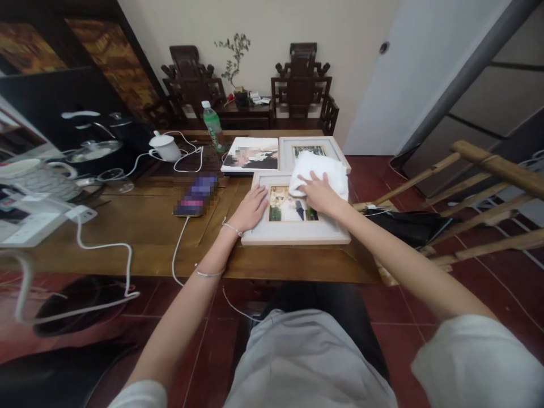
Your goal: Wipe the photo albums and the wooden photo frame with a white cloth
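Observation:
A white picture frame (293, 233) with a photo in its middle lies flat near the table's front edge. My left hand (254, 208) rests flat on its left side, fingers stretched out. On the frame's upper right part, my right hand (319, 194) presses a folded white cloth (325, 169), its fingers spread over the cloth. The cloth covers part of this frame and reaches over the lower edge of a second white picture frame (340, 152) behind it. To the left of that second frame lies a photo panel (255, 154).
On the wooden table (144, 221) are a charging phone (196, 195), a green-labelled bottle (213, 126), a white lidded cup (165, 147) and a power strip (34, 224) with trailing cables. A wooden chair (480, 192) stands close on the right.

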Available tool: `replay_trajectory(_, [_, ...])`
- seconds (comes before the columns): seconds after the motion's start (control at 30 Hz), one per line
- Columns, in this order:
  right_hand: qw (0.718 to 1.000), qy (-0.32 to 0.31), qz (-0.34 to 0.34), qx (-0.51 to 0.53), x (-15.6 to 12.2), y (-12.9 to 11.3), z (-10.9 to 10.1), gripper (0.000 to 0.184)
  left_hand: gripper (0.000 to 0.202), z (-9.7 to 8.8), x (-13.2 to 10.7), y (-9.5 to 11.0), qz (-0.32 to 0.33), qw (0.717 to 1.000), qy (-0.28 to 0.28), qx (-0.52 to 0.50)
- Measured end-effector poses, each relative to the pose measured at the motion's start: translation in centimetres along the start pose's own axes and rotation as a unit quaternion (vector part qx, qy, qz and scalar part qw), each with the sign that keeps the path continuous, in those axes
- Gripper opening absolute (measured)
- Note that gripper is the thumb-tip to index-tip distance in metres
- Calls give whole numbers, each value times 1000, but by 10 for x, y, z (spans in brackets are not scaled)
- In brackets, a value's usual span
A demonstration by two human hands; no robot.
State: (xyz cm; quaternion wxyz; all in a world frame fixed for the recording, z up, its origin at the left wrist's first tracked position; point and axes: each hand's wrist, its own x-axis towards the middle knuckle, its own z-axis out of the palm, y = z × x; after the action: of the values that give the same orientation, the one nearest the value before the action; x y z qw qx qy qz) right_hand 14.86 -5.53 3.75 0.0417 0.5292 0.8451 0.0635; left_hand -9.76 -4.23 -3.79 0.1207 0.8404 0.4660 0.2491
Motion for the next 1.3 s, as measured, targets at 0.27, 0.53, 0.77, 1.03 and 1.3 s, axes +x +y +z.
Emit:
replay_trajectory(0.27, [983, -122, -122, 62, -76, -48, -35, 66, 57, -1, 3, 3, 1, 999, -19, 31])
replay_trajectory(0.53, [972, -92, -187, 107, -104, -69, -41, 64, 57, 0, 4, 2, 8, 999, -17, 39])
replay_trajectory(0.77, [996, 11, -80, 44, -39, -8, 2, 64, 58, -3, 2, 5, 7, 999, -20, 36])
replay_trajectory(1.03, [998, 45, 2, 55, 12, -1, 14, 62, 54, -1, 2, 1, 8, 1000, -11, 19])
replay_trajectory(1.3, [978, -106, -126, 128, -66, -63, -33, 67, 52, -1, 2, 4, 2, 1000, -4, 14])
